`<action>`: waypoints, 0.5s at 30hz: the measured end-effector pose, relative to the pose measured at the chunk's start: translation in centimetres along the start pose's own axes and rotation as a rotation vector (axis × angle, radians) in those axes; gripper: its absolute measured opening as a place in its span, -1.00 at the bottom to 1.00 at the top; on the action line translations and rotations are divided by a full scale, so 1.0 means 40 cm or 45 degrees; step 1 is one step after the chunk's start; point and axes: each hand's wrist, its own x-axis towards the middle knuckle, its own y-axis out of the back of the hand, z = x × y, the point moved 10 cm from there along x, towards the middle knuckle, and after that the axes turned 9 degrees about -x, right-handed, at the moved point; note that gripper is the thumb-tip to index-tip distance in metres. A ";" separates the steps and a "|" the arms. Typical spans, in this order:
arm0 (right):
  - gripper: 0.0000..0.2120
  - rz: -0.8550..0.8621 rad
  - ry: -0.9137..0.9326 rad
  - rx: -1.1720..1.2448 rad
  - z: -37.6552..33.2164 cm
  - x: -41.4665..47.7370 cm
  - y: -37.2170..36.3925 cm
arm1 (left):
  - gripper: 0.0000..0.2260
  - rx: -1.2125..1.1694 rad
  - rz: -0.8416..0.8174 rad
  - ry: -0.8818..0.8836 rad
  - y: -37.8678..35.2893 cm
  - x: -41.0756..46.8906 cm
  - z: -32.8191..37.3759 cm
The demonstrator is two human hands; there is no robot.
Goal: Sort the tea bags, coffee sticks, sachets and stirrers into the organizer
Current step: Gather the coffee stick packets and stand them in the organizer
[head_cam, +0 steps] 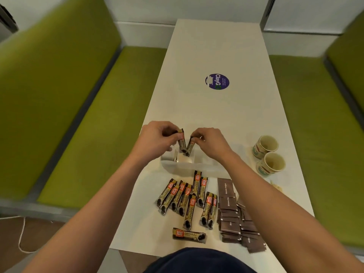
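A clear plastic organizer (199, 166) with compartments stands on the white table (216, 46). My left hand (157, 137) pinches the top of a dark coffee stick (181, 143), held upright with its lower end in a middle compartment. My right hand (209, 142) pinches a second coffee stick (190, 147), which leans beside the first in the same compartment. Several more coffee sticks (186, 198) lie spread on the table in front of the organizer. A pile of brown sachets (234, 215) lies to their right. Pale stirrers (276, 187) show just beyond my right forearm.
Two paper cups (268, 155) stand right of the organizer. A purple round sticker (217, 81) marks the table's middle. Green padded benches (94, 119) run along both sides of the narrow table. One coffee stick (189, 235) lies crosswise near the front edge.
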 end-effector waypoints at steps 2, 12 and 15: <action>-0.84 0.023 0.018 -0.037 -0.002 0.001 -0.001 | -0.95 0.173 0.010 -0.054 -0.016 0.041 0.000; -0.80 0.049 0.075 -0.070 -0.007 0.012 -0.018 | -0.87 0.630 -0.120 -0.010 -0.091 0.138 -0.095; -0.78 0.073 0.059 -0.064 -0.008 0.009 -0.021 | -0.81 0.747 -0.130 -0.041 -0.100 0.140 -0.095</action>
